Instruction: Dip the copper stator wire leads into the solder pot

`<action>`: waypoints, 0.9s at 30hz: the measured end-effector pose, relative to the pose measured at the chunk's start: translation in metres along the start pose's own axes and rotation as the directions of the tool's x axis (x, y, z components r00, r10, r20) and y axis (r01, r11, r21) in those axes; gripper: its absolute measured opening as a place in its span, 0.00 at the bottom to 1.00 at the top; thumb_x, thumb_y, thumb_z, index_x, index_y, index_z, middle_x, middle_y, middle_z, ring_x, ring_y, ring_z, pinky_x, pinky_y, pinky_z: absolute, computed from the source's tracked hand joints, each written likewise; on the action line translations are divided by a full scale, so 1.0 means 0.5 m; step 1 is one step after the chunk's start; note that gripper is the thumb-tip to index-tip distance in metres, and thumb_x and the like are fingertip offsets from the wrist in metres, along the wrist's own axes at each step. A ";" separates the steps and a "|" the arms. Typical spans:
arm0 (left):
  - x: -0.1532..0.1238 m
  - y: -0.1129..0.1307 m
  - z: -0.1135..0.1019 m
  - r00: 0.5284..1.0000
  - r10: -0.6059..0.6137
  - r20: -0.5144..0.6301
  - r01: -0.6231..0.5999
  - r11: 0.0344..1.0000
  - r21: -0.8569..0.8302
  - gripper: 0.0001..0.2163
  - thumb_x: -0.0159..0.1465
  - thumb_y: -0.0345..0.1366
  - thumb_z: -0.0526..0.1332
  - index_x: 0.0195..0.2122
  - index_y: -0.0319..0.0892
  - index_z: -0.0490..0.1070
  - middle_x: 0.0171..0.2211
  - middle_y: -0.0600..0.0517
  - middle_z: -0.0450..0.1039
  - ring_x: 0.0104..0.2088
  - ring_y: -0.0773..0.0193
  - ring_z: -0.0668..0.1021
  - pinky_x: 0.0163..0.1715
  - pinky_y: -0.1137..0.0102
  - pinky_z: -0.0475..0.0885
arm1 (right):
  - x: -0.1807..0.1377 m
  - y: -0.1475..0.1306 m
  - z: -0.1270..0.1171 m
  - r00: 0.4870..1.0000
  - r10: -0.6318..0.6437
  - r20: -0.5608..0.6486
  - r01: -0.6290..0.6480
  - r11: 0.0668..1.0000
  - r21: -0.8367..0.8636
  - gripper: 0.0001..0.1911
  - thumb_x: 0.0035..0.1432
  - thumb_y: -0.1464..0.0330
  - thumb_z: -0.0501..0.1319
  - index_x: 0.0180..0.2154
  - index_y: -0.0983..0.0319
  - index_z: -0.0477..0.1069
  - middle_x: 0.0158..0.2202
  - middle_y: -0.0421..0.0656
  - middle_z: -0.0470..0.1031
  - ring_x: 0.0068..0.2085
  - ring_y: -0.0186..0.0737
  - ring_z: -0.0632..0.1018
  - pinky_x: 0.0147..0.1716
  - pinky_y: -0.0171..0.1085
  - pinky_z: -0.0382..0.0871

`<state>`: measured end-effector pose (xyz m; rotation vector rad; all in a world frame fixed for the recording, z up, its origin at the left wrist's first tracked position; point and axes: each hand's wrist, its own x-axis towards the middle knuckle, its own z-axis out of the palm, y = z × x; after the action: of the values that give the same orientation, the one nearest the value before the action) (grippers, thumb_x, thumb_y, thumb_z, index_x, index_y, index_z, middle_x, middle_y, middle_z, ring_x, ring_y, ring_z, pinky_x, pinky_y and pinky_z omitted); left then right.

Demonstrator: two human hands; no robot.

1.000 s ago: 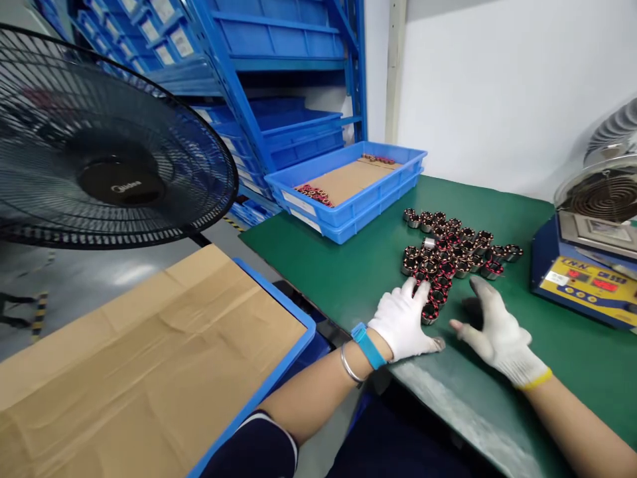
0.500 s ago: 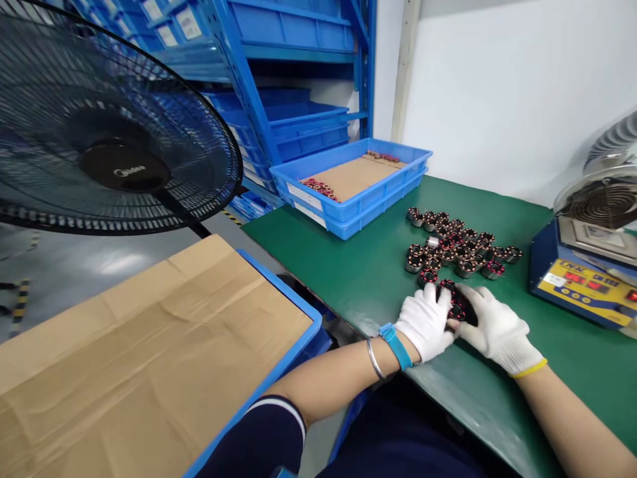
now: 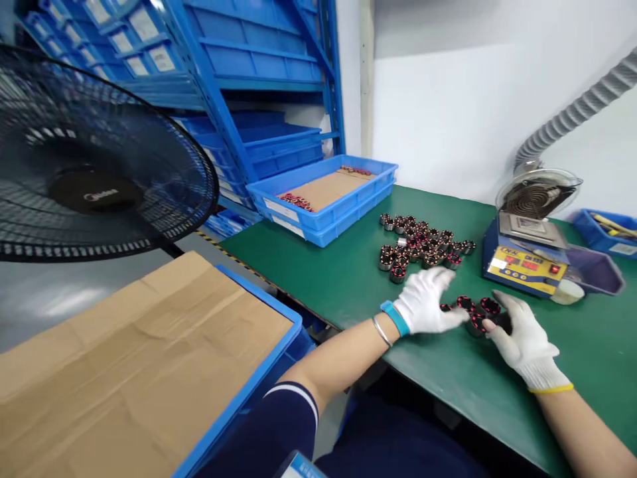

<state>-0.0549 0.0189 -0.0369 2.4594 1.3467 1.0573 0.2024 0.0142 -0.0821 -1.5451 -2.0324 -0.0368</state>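
Note:
On the green bench lies a small group of motor stators [image 3: 466, 303], dark rings with reddish-copper windings, between my two gloved hands. My left hand [image 3: 426, 304] has its fingers apart, with the thumb reaching to the left edge of this group. My right hand [image 3: 522, 342] curls around the group's right side, its thumb and fingers against the stators there; the palm hides part of a dark stator. Just beyond, a larger cluster of similar stators [image 3: 423, 245] stands loosely packed, with one silver-sided piece [image 3: 402, 243] lying among them.
A blue tray [image 3: 323, 229] lined with cardboard holds more stators at the back left. A yellow-and-blue soldering pot [image 3: 522, 265] stands right, under a duct hose [image 3: 572, 106], beside a blue bin [image 3: 604, 232]. Left are cardboard on a crate [image 3: 149, 358] and a fan [image 3: 99, 192].
The view has turned right. The small group of stators now sits farther right of the large cluster. My left fingers have spread away from it, while my right hand stays around it.

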 end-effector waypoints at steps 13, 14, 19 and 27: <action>0.017 -0.065 0.004 0.889 -0.407 -0.209 0.442 0.883 0.159 0.26 0.63 0.49 0.64 0.59 0.41 0.68 0.63 0.43 0.66 0.63 0.50 0.68 0.65 0.57 0.60 | -0.019 -0.024 -0.025 0.964 0.263 -0.029 -0.249 0.939 0.237 0.34 0.59 0.49 0.57 0.59 0.63 0.69 0.56 0.53 0.71 0.36 0.41 0.78 0.45 0.45 0.75; 0.015 -0.066 0.004 0.884 -0.418 -0.208 0.453 0.876 0.166 0.26 0.63 0.49 0.64 0.59 0.41 0.68 0.63 0.43 0.66 0.63 0.50 0.68 0.65 0.57 0.60 | -0.020 -0.023 -0.025 0.966 0.258 -0.030 -0.243 0.939 0.243 0.33 0.59 0.49 0.57 0.58 0.63 0.69 0.56 0.53 0.72 0.36 0.41 0.78 0.45 0.45 0.75; 0.000 -0.069 0.003 0.862 -0.465 -0.200 0.501 0.840 0.209 0.25 0.64 0.47 0.62 0.60 0.43 0.68 0.65 0.44 0.64 0.63 0.50 0.68 0.64 0.57 0.63 | -0.012 -0.014 -0.017 0.969 0.243 -0.037 -0.223 0.933 0.284 0.32 0.59 0.49 0.57 0.56 0.63 0.71 0.53 0.52 0.74 0.36 0.41 0.78 0.43 0.45 0.75; 0.092 -0.104 -0.047 0.905 -0.413 -0.105 0.422 0.838 0.347 0.18 0.70 0.37 0.54 0.60 0.47 0.70 0.66 0.48 0.63 0.63 0.52 0.67 0.64 0.57 0.64 | 0.006 0.017 -0.003 0.958 0.287 0.001 -0.263 0.879 0.396 0.31 0.59 0.49 0.55 0.55 0.64 0.72 0.39 0.49 0.78 0.32 0.41 0.79 0.38 0.43 0.76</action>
<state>-0.0895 0.0810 -0.0187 2.2000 2.1296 0.7896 0.2102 0.0192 -0.0819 -1.5304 -1.6296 0.4102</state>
